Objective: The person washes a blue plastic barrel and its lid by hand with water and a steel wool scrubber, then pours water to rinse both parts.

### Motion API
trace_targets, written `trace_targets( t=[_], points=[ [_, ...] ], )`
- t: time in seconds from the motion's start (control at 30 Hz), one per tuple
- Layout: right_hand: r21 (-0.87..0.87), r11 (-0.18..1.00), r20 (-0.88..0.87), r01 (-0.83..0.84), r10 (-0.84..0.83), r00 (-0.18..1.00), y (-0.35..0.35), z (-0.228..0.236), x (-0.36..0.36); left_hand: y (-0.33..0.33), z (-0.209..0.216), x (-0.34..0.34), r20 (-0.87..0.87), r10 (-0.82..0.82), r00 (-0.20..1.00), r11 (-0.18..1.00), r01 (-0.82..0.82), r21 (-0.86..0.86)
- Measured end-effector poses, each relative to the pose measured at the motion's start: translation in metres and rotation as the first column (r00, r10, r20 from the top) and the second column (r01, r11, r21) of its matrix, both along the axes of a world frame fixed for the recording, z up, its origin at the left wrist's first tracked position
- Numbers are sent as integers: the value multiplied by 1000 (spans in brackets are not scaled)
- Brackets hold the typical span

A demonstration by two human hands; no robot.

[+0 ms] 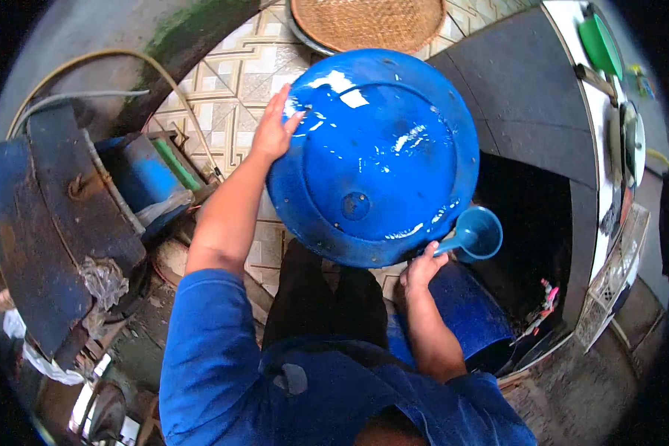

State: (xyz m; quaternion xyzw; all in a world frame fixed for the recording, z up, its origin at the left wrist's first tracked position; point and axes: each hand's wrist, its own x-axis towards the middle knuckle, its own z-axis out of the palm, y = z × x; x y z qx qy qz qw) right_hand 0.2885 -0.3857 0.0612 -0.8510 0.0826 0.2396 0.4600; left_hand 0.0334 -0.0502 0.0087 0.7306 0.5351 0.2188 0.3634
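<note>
A large round blue plastic lid [379, 160], wet and shiny, is held up in front of me. My left hand [275, 128] grips its left rim, thumb on the upper face and fingers along the edge. At the lower right rim, my right hand [424, 269] is closed on the handle of a blue plastic dipper [480, 233]. The dipper's cup sticks out to the right of the lid. Some right-hand fingers are hidden, so I cannot tell whether they also support the lid. Under my right forearm is a blue barrel [464, 312], partly covered.
A woven round tray [368, 22] lies beyond the lid on the tiled floor [234, 56]. On the left are a dark rusty board [74, 215] and a bent hose [167, 78]. A grey tiled counter [528, 97] with a green basin [600, 46] stands on the right.
</note>
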Motion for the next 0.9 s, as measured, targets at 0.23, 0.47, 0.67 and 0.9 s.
trace_targets(
  t=[0.23,0.47,0.67,0.9],
  points=[
    [-83,972,252,-219,233,939,45,-16,24,-29,8,-40,-4,182,983,983,-182,23],
    [74,839,309,-539,495,812,148,6,62,-116,-7,-92,-2,605,796,796,-605,-13],
    [163,746,371,-646,560,740,90,44,58,-180,-18,-55,94,884,458,468,-859,-209],
    [-34,919,365,-392,377,851,-136,97,59,-204,14,55,51,965,258,247,-822,-513]
  ],
)
